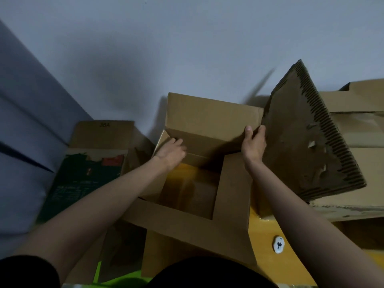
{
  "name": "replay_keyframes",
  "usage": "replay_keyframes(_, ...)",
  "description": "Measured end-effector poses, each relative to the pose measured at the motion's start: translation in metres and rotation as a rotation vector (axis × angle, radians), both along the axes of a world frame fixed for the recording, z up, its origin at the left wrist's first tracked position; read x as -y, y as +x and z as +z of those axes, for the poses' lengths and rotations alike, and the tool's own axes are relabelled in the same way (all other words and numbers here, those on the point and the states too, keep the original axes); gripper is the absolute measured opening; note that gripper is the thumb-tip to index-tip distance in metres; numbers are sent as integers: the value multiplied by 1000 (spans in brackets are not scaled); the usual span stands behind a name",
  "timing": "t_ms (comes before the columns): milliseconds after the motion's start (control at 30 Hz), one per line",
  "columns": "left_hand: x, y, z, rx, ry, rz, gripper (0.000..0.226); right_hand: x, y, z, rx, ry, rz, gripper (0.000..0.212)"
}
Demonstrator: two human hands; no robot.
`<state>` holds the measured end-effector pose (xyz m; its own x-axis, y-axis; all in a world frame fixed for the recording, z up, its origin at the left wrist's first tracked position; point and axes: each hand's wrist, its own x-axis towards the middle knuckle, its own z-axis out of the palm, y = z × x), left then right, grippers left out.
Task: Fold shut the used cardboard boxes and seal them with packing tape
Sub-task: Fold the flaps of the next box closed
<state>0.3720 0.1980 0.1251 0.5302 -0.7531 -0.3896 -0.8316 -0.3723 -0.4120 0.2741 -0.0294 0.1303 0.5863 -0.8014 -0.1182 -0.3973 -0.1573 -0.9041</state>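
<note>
A brown cardboard box [232,196] stands in front of me with its top open and its yellow-lit inside showing. Its far flap [212,115] stands upright against the wall. My left hand [171,153] reaches inside the box at its far left corner and touches the left flap, fingers curled against the cardboard. My right hand [254,142] grips the right end of the far flap, thumb on the near face and fingers behind it. The right flap [234,183] and the near flap [176,217] lie partly folded inward. No packing tape is in view.
A torn, dark corrugated sheet [311,138] leans up just right of my right hand. More flattened boxes [359,125] pile up at the right. A printed green carton [87,169] lies at the left by a grey cushion [22,142]. A small white gadget [278,244] sits on the yellow surface [266,231].
</note>
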Motion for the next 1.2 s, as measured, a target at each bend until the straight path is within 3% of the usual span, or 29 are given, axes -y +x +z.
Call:
replay_keyframes(167,5,-4,-30,6,512,-189,30,2,-1,-2,18,-8,9,33)
replay_keyframes(233,4,1,-31,-27,562,-167,33,3,-1,-5,25,-14,11,32)
replay_keyframes(300,5,0,-19,-103,420,-134,30,4,-1,-5,25,-17,10,32)
replay_keyframes(433,-1,-17,24,-279,-299,-221,23,5,-2,-4,56,-11,-4,30)
replay_keyframes(500,-14,-20,41,-319,-551,-159,12,6,-6,-5,85,-28,-6,26)
replay_keyframes(533,-21,-20,46,-337,-628,-97,17,7,-10,-7,105,-47,11,23)
replay_keyframes(633,-40,-20,53,-348,-758,121,43,-1,-29,-9,164,-129,72,30)
replay_keyframes(700,-50,-23,50,-333,-799,267,48,-11,-45,-10,206,-146,114,43)
replay_keyframes(900,-81,-35,59,-459,-954,506,13,-25,-68,-15,143,-8,274,34)
replay_keyframes(967,-97,-37,74,-519,-926,616,11,-27,-69,-20,109,-48,372,27)
replay_keyframes(1033,-116,-42,94,-717,-699,717,36,-29,-70,-29,85,-142,467,28)
replay_keyframes(1133,-130,-61,117,-991,-234,590,84,-33,-67,-36,68,-158,465,51)
replay_keyframes(1200,-128,-72,119,-946,-88,500,92,-32,-63,-35,56,-133,450,57)
